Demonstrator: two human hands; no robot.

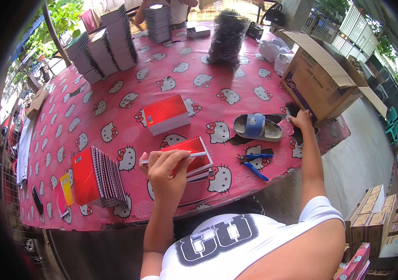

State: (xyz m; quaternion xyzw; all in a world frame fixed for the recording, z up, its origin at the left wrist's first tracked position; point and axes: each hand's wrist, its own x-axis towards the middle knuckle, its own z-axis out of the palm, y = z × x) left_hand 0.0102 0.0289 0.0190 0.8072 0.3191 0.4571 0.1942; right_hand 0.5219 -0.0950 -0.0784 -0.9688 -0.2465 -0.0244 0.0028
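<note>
My left hand (167,165) is closed on a red notebook (190,145) at the table's near edge, and its thin white edge runs beneath my fingers. More notebooks (200,176) lie under it. Over to the right, my right hand (302,118) reaches to dark scraps (298,135) beside the cardboard box. Its fingers are bent together, and what they hold, if anything, is too small to make out. Between the hands lie a blue and white slipper (257,127) and blue-handled cutters (256,165). Just beyond my left hand sits a stack of red notebooks (167,112).
A pink cartoon-cat cloth (110,102) covers the table. Piled spiral notebooks (98,179) stand at left, taller stacks (105,49) farther back. A black wiry bundle (227,39) stands at the far side, a cardboard box (318,77) at right. Another person (178,11) is across the table.
</note>
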